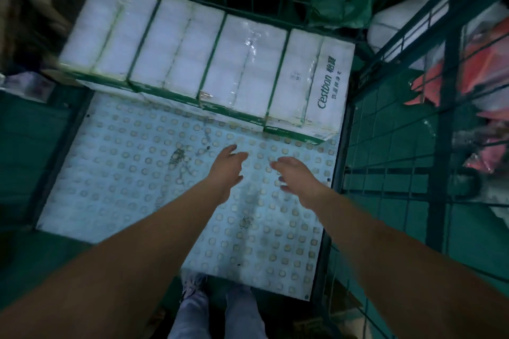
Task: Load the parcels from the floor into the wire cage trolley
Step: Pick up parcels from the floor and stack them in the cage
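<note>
Reaching over the studded trolley floor [137, 173] at frame centre, your left hand [227, 170] and right hand [298, 179] hold nothing, fingers loosely spread; the white parcels [206, 55] sit stacked across the upper frame inside the wire cage [391, 124].

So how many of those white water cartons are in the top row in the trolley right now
4, side by side along the back: far left, next, third, and rightmost with the Cestbon print. More seem to lie beneath.

Parcel depot: wire cage trolleys [399, 124], stacked cartons [209, 47], green floor [24, 129]
</note>
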